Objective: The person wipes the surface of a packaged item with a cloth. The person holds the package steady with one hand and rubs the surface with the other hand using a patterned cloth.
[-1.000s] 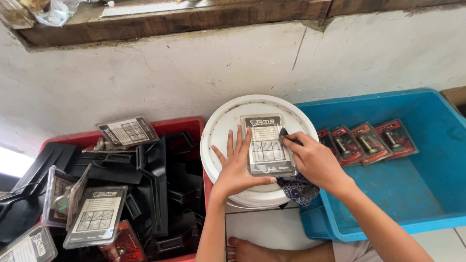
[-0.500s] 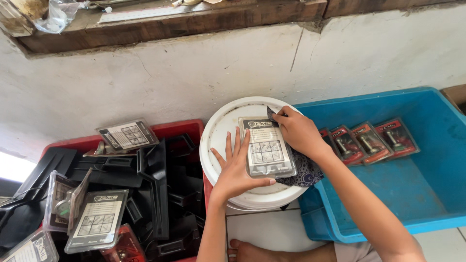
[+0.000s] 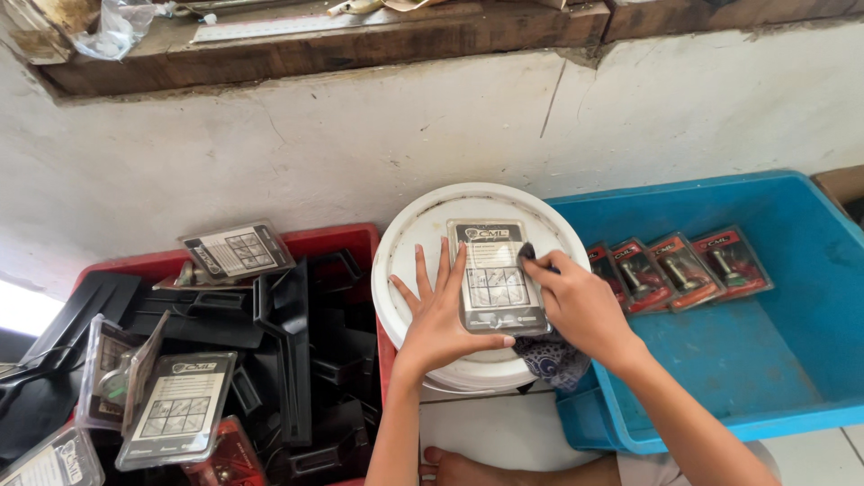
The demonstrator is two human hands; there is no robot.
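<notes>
The blister pack [image 3: 497,274] lies flat on the white bucket lid [image 3: 423,236], pinned by the left hand [image 3: 439,315] spread open at its near-left corner. The right hand [image 3: 580,306] clenches a dark patterned cloth [image 3: 551,358] against its right edge. Smooth, glossy plastic on a round, domed lid could slip off toward the red bin [image 3: 337,241] if the pressing goes off-centre.

Left hand [image 3: 441,315] flat beside blister pack [image 3: 497,277] on white lid [image 3: 414,243], right hand [image 3: 580,306] with cloth [image 3: 551,360].
</notes>
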